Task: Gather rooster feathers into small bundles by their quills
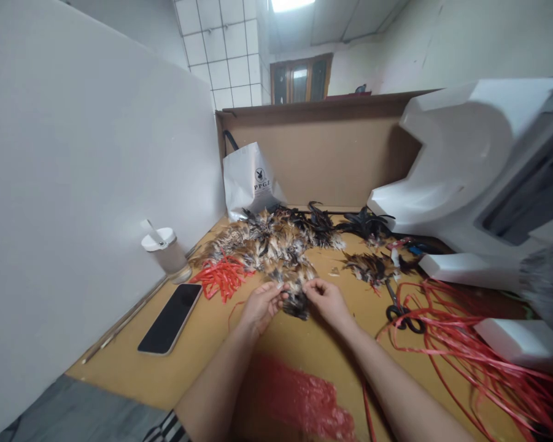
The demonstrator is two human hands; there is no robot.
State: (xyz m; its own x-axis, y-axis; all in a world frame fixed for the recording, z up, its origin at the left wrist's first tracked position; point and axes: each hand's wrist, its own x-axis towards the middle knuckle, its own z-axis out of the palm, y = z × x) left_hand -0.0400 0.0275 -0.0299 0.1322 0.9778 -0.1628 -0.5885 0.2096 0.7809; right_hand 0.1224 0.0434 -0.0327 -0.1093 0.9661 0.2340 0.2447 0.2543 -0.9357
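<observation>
A small bunch of brown and dark feathers (296,302) lies between my two hands, its dark ends toward me. My left hand (263,304) is closed in a pinch at the bunch's left side, thumb and fingers on the feathers. At the right side my right hand (326,299) is also pinched closed. What its fingertips hold is too small to make out. A thin red strip (231,314) curves on the table beside my left hand. Just beyond both hands spreads a large pile of mottled brown, white and black feathers (276,236).
Cut red strips (223,277), a phone (170,319) and a lidded cup (166,255) are at left. Scissors (405,319), a smaller feather heap (371,267) and long red strips (479,350) lie at right, near white foam (451,147). A silver bag (248,178) stands behind.
</observation>
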